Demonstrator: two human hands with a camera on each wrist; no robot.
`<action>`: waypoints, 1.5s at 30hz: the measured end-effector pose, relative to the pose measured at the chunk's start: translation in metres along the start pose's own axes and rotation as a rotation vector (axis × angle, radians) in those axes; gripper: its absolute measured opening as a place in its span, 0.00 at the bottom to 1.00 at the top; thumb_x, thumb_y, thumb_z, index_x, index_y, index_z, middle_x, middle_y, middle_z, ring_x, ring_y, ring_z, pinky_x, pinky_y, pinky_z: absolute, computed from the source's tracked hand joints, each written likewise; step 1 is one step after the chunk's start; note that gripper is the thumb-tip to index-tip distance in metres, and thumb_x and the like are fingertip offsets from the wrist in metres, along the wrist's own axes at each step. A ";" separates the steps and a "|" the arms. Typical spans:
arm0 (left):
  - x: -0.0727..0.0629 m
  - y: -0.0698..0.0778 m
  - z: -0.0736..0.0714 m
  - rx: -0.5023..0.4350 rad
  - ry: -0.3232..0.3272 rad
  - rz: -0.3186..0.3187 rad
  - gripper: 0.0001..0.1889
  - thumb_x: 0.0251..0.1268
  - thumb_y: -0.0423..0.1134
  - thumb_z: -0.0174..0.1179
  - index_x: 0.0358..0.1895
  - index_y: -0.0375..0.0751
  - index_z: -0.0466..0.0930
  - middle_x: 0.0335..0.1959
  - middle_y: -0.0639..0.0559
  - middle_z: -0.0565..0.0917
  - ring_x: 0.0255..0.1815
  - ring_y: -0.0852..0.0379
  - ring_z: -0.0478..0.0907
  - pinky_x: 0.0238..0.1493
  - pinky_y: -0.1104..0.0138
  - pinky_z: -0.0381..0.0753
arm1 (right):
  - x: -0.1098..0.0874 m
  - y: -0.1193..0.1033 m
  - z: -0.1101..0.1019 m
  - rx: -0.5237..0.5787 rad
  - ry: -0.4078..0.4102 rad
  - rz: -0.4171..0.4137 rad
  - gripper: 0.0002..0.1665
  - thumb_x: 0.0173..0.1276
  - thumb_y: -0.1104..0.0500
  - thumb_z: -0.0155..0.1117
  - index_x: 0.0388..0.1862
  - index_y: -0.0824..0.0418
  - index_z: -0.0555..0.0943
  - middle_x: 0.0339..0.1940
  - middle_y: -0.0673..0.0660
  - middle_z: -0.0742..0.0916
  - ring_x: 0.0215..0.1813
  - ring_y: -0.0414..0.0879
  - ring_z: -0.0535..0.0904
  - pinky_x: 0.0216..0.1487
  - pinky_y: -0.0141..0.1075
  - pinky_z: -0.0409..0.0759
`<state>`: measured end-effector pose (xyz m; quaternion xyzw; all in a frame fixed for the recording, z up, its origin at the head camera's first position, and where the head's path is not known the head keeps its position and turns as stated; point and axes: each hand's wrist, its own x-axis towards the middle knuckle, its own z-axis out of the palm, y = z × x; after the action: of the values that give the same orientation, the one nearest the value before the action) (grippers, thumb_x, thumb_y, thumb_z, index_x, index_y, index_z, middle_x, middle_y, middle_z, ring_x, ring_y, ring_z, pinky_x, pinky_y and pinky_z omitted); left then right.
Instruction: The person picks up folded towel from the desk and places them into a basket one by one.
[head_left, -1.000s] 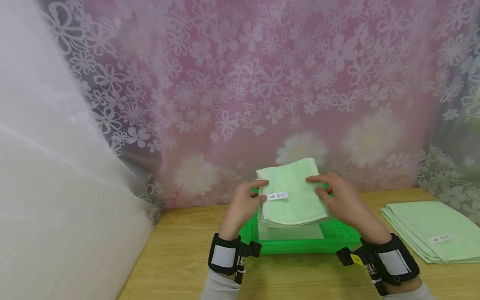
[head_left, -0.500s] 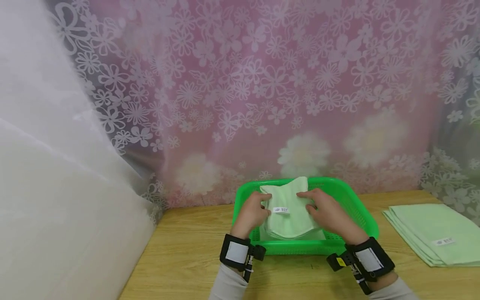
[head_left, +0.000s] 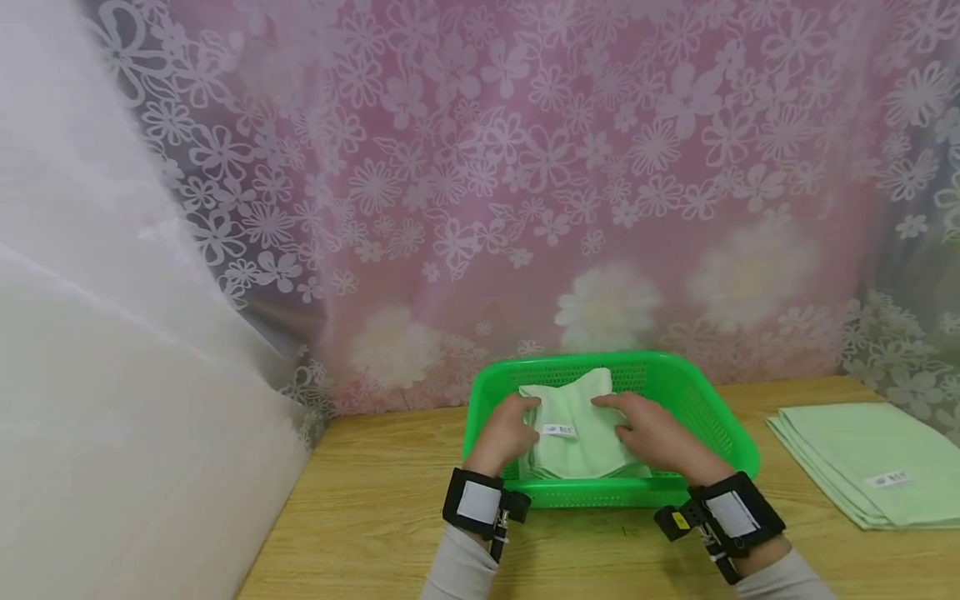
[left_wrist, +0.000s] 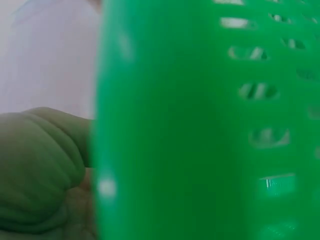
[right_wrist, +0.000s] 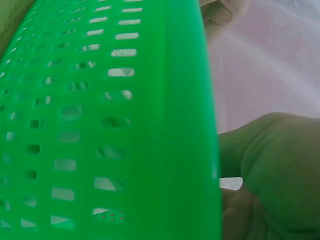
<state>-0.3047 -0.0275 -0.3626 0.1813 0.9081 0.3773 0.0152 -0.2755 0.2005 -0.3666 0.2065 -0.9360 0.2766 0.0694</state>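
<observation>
Black strap [head_left: 477,502] on each wrist, wooden table [head_left: 367,492] beneath. Next, front wall of a green basket [head_left: 585,495]. Over it, my left hand [head_left: 506,433] grips the left edge of a folded pale-green cloth [head_left: 581,446], my right hand [head_left: 656,433] its right edge; cloth inside the basket, white label up, far edge uneven. Well to the right, a second folded cloth [head_left: 877,454]. Behind everything, pink floral curtain [head_left: 517,217]

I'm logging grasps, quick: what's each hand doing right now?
Left hand: holding the left side of the folded green cloth in the basket.
Right hand: holding that cloth's right side.
</observation>
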 end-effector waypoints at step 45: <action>-0.004 0.014 0.021 0.388 -0.245 0.069 0.21 0.65 0.27 0.61 0.60 0.44 0.83 0.60 0.51 0.82 0.64 0.51 0.77 0.54 0.66 0.78 | -0.005 -0.004 0.006 -0.144 -0.174 -0.140 0.16 0.61 0.71 0.70 0.50 0.67 0.85 0.48 0.61 0.87 0.52 0.62 0.81 0.49 0.50 0.82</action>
<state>-0.2931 -0.0056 -0.3685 0.2565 0.9481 0.1710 0.0774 -0.2690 0.1959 -0.3713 0.2891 -0.9392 0.1841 0.0216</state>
